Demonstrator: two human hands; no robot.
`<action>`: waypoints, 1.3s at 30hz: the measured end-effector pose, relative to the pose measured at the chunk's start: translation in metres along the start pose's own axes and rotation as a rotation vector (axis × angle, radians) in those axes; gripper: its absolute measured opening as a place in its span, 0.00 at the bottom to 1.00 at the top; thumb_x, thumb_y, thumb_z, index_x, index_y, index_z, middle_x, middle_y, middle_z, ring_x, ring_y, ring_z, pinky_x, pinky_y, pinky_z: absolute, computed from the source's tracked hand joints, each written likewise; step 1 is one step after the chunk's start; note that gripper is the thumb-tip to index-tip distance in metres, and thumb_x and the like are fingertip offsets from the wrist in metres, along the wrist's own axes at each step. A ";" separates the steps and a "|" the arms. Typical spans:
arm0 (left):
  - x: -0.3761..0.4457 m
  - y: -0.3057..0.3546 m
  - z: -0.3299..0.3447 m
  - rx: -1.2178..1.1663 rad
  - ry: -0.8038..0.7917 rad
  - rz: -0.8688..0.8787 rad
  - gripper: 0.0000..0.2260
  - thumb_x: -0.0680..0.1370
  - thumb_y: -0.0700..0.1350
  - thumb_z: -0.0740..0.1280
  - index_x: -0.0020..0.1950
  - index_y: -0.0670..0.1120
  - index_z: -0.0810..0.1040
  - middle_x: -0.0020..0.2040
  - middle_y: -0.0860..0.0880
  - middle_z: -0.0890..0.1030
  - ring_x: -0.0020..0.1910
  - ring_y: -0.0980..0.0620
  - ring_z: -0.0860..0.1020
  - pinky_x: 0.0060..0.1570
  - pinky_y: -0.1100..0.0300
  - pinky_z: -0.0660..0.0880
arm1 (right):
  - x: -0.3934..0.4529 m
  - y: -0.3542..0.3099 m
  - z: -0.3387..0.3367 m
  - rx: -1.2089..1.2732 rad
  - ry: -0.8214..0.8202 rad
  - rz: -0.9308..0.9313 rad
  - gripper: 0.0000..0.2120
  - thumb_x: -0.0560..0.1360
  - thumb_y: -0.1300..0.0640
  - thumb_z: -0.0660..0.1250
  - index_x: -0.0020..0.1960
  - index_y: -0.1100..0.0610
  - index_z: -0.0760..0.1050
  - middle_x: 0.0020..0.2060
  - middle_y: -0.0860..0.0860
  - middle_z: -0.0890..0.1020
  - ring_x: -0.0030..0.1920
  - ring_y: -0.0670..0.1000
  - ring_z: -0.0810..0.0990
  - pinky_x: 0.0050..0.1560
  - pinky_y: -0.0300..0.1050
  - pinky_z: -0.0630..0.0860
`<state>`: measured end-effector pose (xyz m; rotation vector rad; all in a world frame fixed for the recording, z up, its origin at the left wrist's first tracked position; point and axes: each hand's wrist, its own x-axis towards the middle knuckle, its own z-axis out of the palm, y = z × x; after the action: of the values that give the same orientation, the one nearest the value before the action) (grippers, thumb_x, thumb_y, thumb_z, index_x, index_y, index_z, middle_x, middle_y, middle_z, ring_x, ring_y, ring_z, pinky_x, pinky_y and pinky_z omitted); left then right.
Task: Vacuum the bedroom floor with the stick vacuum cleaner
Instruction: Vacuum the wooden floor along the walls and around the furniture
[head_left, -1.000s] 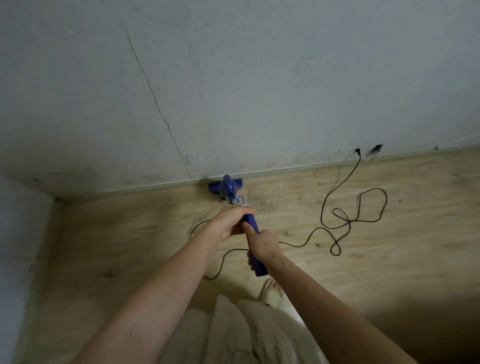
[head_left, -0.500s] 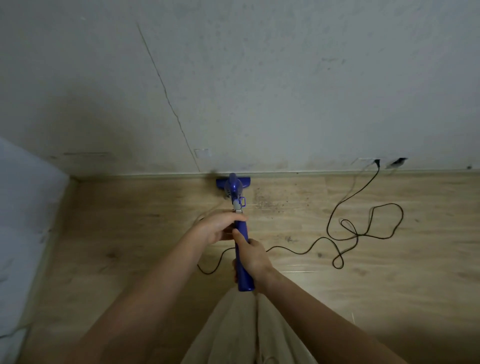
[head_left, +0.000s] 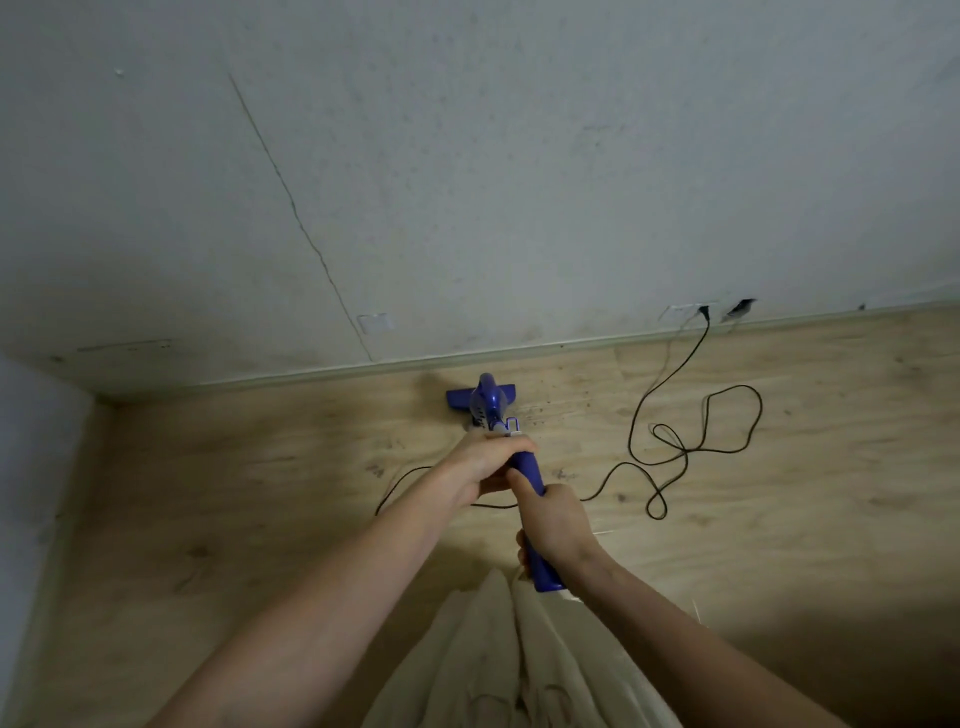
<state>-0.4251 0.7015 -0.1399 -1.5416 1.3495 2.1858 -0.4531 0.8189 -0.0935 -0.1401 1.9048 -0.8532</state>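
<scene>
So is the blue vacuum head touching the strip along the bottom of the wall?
Apart. The head view shows a band of bare wooden floor between the vacuum head and the baseboard.

The stick vacuum cleaner (head_left: 524, 467) is deep blue, its cord (head_left: 670, 452) black. The floor (head_left: 260, 493) is pale wood-grain, the wall (head_left: 519, 156) grey-white, the trousers (head_left: 498, 654) cream.

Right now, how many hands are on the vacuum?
2. The left hand grips the blue stick vacuum higher up the shaft, nearer the floor head; the right hand grips the handle lower in frame, nearer the body. Neither is hidden.
</scene>
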 end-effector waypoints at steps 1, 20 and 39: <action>0.002 0.001 0.000 -0.019 0.003 -0.003 0.12 0.71 0.42 0.71 0.53 0.41 0.80 0.43 0.44 0.80 0.35 0.51 0.78 0.31 0.62 0.75 | 0.003 -0.002 -0.002 -0.006 -0.013 -0.001 0.19 0.80 0.46 0.60 0.40 0.61 0.69 0.30 0.58 0.75 0.23 0.53 0.74 0.23 0.42 0.73; 0.010 0.022 0.027 -0.122 -0.106 -0.051 0.05 0.76 0.41 0.70 0.49 0.42 0.76 0.38 0.45 0.78 0.35 0.50 0.78 0.36 0.59 0.78 | 0.021 -0.012 -0.048 -0.061 -0.098 0.037 0.20 0.80 0.43 0.59 0.48 0.61 0.68 0.31 0.56 0.75 0.24 0.50 0.72 0.24 0.40 0.72; 0.023 0.022 0.022 -0.022 -0.135 -0.083 0.12 0.77 0.41 0.69 0.59 0.40 0.74 0.52 0.39 0.80 0.48 0.45 0.80 0.47 0.54 0.78 | 0.031 -0.002 -0.033 -0.161 0.009 0.031 0.22 0.80 0.43 0.58 0.39 0.60 0.68 0.29 0.55 0.75 0.21 0.50 0.73 0.24 0.42 0.73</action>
<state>-0.4638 0.6964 -0.1443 -1.4023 1.2037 2.2165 -0.4963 0.8205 -0.1071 -0.2041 1.9783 -0.6806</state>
